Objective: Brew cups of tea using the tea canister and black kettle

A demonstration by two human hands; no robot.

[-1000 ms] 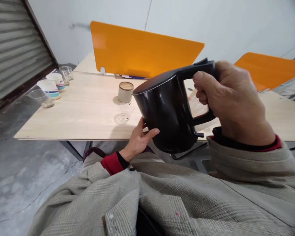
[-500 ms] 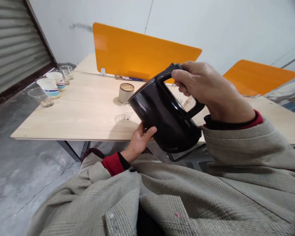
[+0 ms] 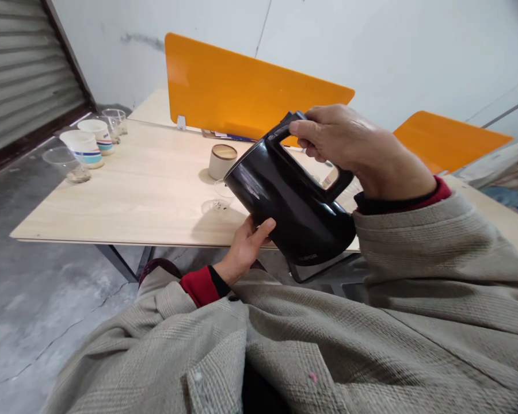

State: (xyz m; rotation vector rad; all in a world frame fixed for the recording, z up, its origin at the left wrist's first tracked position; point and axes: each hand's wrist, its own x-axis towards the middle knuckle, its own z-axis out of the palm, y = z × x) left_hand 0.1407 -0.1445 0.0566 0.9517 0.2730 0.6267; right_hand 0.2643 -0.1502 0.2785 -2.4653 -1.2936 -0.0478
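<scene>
The glossy black cylindrical kettle (image 3: 291,210) leans toward 9 o'clock more steeply than 1 second ago. The right hand (image 3: 332,135) grips its smooth loop handle (image 3: 342,185); the left hand (image 3: 244,244) is at its side, fingers partly hidden, grip impossible to tell. At the kettle's 9 o'clock, a clear plastic cup (image 3: 221,198) stands on the pale wood-grain tabletop (image 3: 155,213), a round beige canister (image 3: 221,164) behind
</scene>
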